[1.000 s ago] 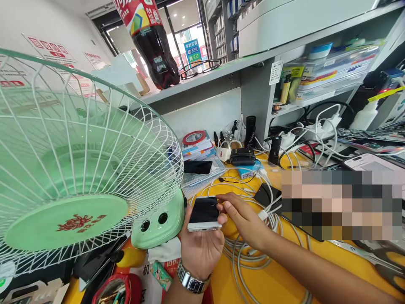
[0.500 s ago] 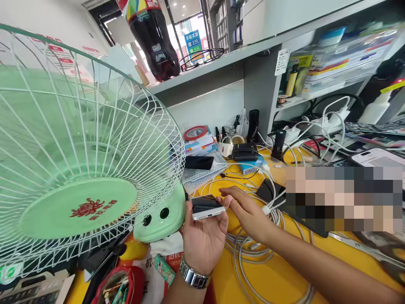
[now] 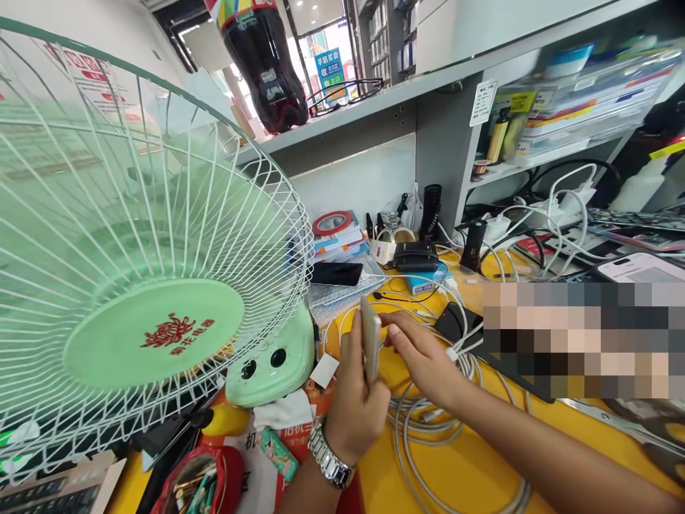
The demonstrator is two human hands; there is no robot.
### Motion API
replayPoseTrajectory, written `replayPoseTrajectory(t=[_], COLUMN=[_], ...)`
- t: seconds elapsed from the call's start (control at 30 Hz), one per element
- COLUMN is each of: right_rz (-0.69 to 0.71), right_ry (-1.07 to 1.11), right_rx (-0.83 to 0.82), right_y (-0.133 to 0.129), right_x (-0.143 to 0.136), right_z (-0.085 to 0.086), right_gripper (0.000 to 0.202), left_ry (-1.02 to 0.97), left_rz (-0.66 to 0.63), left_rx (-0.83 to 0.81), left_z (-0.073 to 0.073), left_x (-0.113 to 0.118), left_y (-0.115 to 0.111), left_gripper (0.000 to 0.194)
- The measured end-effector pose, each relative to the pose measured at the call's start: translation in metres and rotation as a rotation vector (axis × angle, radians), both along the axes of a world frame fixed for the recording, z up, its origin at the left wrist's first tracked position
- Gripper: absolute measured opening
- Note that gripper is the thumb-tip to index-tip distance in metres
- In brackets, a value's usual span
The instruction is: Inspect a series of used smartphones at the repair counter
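My left hand (image 3: 356, 417), with a metal-band watch (image 3: 327, 453) at the wrist, is closed around a smartphone (image 3: 370, 341). The phone stands on edge, its narrow silver side towards me, so its screen cannot be seen. Just right of it is my right hand (image 3: 428, 357), palm down, fingers loosely bent and apart; I cannot tell whether the fingertips touch the phone. A small white square (image 3: 325, 370) lies left of my left hand. Beneath my right hand, coiled white cables (image 3: 422, 425) rest on the yellow tabletop (image 3: 454, 471).
A green fan (image 3: 155, 332) fills the left side. A red pouch (image 3: 230, 475) sits at the front. Behind are a dark phone (image 3: 336, 273), a tape roll (image 3: 330, 223) and a black case (image 3: 414, 255). Scissors (image 3: 615, 421) lie at right, and a cola bottle (image 3: 267, 71) stands on the shelf.
My left hand has turned the phone from lying nearly flat in the palm to standing on edge. The right hand has barely moved. The small white square now shows.
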State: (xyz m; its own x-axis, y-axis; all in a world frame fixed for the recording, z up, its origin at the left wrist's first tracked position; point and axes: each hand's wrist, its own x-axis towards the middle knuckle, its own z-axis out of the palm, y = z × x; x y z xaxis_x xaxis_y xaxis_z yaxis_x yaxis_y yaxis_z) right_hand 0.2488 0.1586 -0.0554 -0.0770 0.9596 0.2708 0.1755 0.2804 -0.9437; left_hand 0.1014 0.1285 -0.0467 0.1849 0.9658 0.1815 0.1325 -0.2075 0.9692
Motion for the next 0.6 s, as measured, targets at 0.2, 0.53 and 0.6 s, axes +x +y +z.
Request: replayPoseTrajectory(t=[0.2,0.53,0.6], right_rz=[0.008,0.039,0.032], right_ry=[0.096,0.179,0.171], right_rx=[0.030,-0.005,-0.012], right_y=[0.003,0.004,0.004], right_x=[0.001,0.002,0.001], right_z=[0.002,-0.003,-0.003], right_gripper=[0.024,0.017,0.017], left_ry=[0.699,0.987,1.016], left_rz=[0.067,0.186,0.208], left_rx=[0.367,0.574,0.603], left_z=[0.000,0.009,0.010], left_x=[0.000,-0.001,-0.001], left_y=[0.000,-0.002,-0.002], left_gripper=[0.098,0.099,0.099])
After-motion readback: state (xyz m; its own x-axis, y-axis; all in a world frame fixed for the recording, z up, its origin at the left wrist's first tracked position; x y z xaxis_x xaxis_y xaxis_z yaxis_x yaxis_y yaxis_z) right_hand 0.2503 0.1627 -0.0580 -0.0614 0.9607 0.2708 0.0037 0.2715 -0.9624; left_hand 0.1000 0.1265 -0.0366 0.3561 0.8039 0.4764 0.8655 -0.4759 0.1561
